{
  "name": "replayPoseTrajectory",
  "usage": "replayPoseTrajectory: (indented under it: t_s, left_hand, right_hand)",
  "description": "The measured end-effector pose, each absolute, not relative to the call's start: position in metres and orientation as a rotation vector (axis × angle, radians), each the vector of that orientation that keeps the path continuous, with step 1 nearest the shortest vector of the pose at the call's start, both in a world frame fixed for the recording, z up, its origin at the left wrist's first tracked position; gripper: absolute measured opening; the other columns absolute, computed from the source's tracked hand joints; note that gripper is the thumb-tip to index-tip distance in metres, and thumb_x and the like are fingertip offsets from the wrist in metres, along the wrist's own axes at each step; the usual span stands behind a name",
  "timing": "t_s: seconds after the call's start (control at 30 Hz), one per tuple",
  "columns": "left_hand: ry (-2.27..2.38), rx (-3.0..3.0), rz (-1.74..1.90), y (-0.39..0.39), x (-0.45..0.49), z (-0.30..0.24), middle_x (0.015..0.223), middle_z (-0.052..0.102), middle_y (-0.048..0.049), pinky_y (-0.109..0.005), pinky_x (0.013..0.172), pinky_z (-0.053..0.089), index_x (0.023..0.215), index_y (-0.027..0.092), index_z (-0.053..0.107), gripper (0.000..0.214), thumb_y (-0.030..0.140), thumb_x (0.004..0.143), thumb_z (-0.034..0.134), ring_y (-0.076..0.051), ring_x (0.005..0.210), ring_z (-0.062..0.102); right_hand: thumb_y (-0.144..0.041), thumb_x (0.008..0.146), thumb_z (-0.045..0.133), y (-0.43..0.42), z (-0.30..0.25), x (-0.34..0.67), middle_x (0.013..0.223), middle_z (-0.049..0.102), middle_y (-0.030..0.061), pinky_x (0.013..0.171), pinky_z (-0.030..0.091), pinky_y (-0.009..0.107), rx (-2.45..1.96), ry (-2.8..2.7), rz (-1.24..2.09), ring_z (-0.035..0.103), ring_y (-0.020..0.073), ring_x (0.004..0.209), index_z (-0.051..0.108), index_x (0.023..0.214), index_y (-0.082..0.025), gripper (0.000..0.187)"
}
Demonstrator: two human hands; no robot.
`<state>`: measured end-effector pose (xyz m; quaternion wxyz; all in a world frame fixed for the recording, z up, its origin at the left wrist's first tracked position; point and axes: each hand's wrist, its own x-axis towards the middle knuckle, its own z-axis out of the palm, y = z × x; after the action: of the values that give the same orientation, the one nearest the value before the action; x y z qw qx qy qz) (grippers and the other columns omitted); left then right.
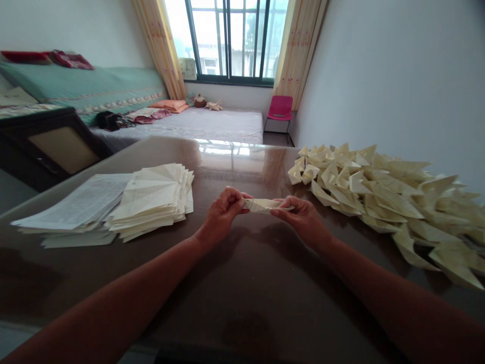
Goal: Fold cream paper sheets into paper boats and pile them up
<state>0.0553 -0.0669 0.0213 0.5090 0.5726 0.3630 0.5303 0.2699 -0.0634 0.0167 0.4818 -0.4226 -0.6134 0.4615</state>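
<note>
1. Two bare hands meet over the middle of a glossy brown table [246, 288], forearms reaching in from the near edge. Both hold one narrow strip of folded paper [261, 204], roughly level, just above the tabletop.
2. Left hand [223, 215]: thumb and curled fingers closed on the strip's left end; pinch tight, with only the paper between.
3. Right hand [306, 216]: thumb nearest the wearer, fingers behind, pinching the strip's right end. Middle of the strip shows between the hands; faint dark marks near the left thumb.
4. Left side of table: a stack of creased cream sheets [146, 199], edges uneven, fold lines on the top one. It overlaps a flatter pile of printed pages [81, 199] farther left.
5. Right side: a large heap of folded paper pieces [379, 187], pale yellow, pointed, boat-like, leaning on one another. Heap lies apart from the right hand.
6. Beyond the table: a bed [227, 124] with folded orange cloth [170, 105] and a plush toy [214, 105]; a pink chair [280, 107] by the right wall; a window [246, 40] between patterned curtains [161, 45]. Dark cabinet [62, 146] at far left.
</note>
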Motion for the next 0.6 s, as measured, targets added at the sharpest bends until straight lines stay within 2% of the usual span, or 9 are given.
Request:
replayPoseTrajectory:
  t_s: [0.1, 0.23, 0.43, 0.6]
  left_hand:
    - [0.909, 1.529, 1.164, -0.066, 0.049, 0.026, 0.099, 0.065, -0.0050, -0.028, 0.079, 0.050, 0.083, 0.017, 0.051, 0.021, 0.034, 0.082, 0.063, -0.016, 0.090, 0.060]
    - [1.052, 1.764, 0.951, -0.064, 0.045, 0.025, 0.095, 0.066, -0.0056, -0.027, 0.075, 0.050, 0.093, 0.016, 0.058, 0.026, 0.040, 0.082, 0.061, -0.017, 0.087, 0.062]
    - [1.207, 2.057, 0.711, -0.069, 0.053, 0.015, 0.066, 0.059, 0.0027, -0.020, 0.056, 0.039, 0.077, 0.017, 0.057, 0.017, 0.034, 0.081, 0.058, -0.010, 0.061, 0.052]
    - [1.263, 2.152, 0.637, -0.073, 0.056, 0.013, 0.063, 0.055, 0.0048, -0.020, 0.053, 0.034, 0.072, 0.018, 0.053, 0.015, 0.031, 0.077, 0.060, -0.009, 0.058, 0.046]
  right_hand:
    - [-0.032, 0.070, 0.076, -0.061, 0.015, 0.277, 0.100, 0.071, 0.0051, 0.082, 0.049, 0.033, -1.013, -1.773, 0.876, 0.065, 0.0201, 0.090, 0.063, 0.065, -0.019, 0.019]
    - [-0.030, 0.075, 0.073, -0.061, 0.009, 0.279, 0.104, 0.069, 0.0052, 0.086, 0.048, 0.033, -0.910, -2.028, 0.755, 0.063, 0.0196, 0.094, 0.068, 0.071, -0.021, 0.011]
    - [-0.031, 0.080, 0.070, -0.068, 0.007, 0.271, 0.107, 0.070, 0.0025, 0.088, 0.049, 0.033, -0.767, -2.242, 0.666, 0.060, 0.0195, 0.097, 0.069, 0.079, -0.024, 0.007]
    - [-0.032, 0.080, 0.069, -0.074, 0.007, 0.267, 0.101, 0.071, 0.0037, 0.082, 0.050, 0.031, -0.804, -2.237, 0.751, 0.063, 0.0182, 0.091, 0.068, 0.085, -0.022, 0.010]
